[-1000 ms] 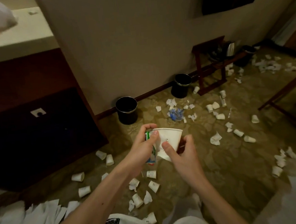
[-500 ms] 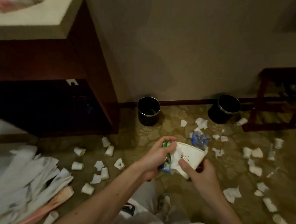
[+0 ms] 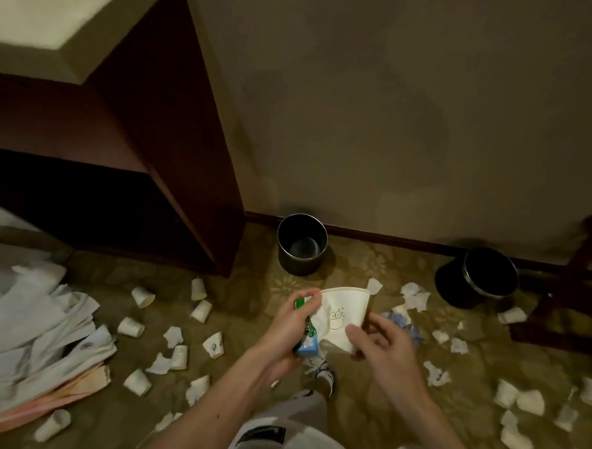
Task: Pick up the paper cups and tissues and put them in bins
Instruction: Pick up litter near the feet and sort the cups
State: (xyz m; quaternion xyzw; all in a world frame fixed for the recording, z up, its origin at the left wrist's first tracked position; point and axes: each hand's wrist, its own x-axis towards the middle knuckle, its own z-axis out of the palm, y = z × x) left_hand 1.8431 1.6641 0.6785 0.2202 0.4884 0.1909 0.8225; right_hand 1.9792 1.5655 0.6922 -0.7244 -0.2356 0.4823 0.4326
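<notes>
- Two hands meet over the floor, both clamped on things: the left hand (image 3: pixel 286 331) curls round a green-and-blue tissue pack (image 3: pixel 307 344), with its fingertips at the rim of a paper cup (image 3: pixel 343 311).
- The right hand (image 3: pixel 383 346) pinches the cup's base, thumb on the near side and fingers curled just beside it.
- The cup is tilted, with its mouth towards the far wall, and a white tissue (image 3: pixel 321 308) sits bunched at its left edge against the left hand.
- A patch of patterned carpet (image 3: pixel 277 283) lies between the hands and the upright bin (image 3: pixel 300 267), which stands far and slightly left, touching the skirting; its shiny inner bottom shows.
- The dark wooden cabinet (image 3: pixel 168 162) ends in a corner just left of that bin, narrowing the way in from the left.
- A second bin (image 3: pixel 452 284) lies tipped on its side to the far right, mouth turned right; what it holds cannot be told.
- Wooden stand legs (image 3: pixel 566 296) hem in the right edge beyond it.
- Loose cups (image 3: pixel 136 382) and crumpled tissues (image 3: pixel 416 295) are scattered to the left and right, with a heap of white sheets (image 3: pixel 36 341) at the far left edge.
</notes>
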